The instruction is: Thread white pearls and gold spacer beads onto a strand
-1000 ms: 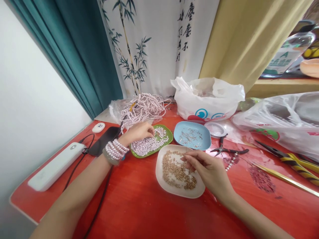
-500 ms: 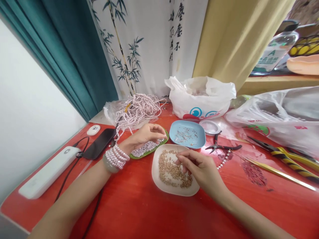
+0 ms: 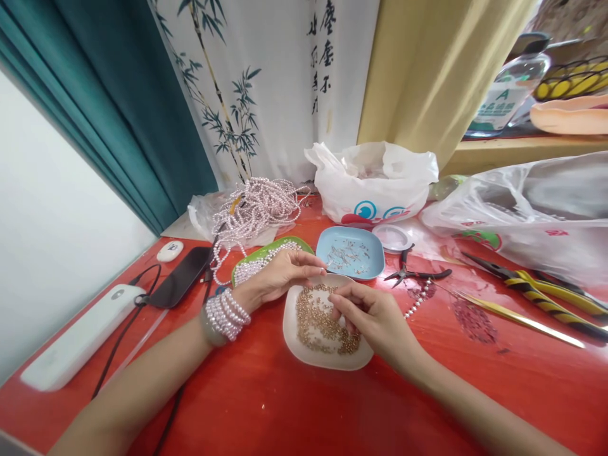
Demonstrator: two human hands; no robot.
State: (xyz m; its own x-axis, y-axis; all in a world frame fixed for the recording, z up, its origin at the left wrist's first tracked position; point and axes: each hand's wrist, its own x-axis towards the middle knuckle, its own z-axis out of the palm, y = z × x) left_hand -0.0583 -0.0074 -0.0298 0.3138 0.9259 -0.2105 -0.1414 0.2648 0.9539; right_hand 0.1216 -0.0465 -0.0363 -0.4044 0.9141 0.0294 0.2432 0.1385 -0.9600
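My left hand (image 3: 285, 275) hangs at the upper left rim of the white dish (image 3: 294, 351), thumb and fingertips pinched together. Whatever sits in that pinch is too small to name. Strands of pink pearl beads (image 3: 227, 315) circle the left wrist. Over the right side of the same dish, my right hand (image 3: 370, 310) is closed in a pinch, and what it holds I cannot make out. Small gold beads (image 3: 327, 320) are spread in the white dish. Behind the left hand, a green dish (image 3: 259, 254) of loose pearl beads is partly covered.
A blue dish (image 3: 351, 231) holds thin metal pins. To the right lie small pliers (image 3: 418, 273), a beaded chain (image 3: 418, 301), gold tweezers (image 3: 517, 316) and yellow-black pliers (image 3: 536, 294). Pearl strands (image 3: 261, 212) and plastic bags (image 3: 375, 180) stand behind; a phone (image 3: 180, 278) and power bank (image 3: 80, 339) are left.
My left hand has moved from over the green dish toward the white dish and my right hand, fingertips pinched. The right hand stays pinched over the gold beads. The view has shifted slightly.
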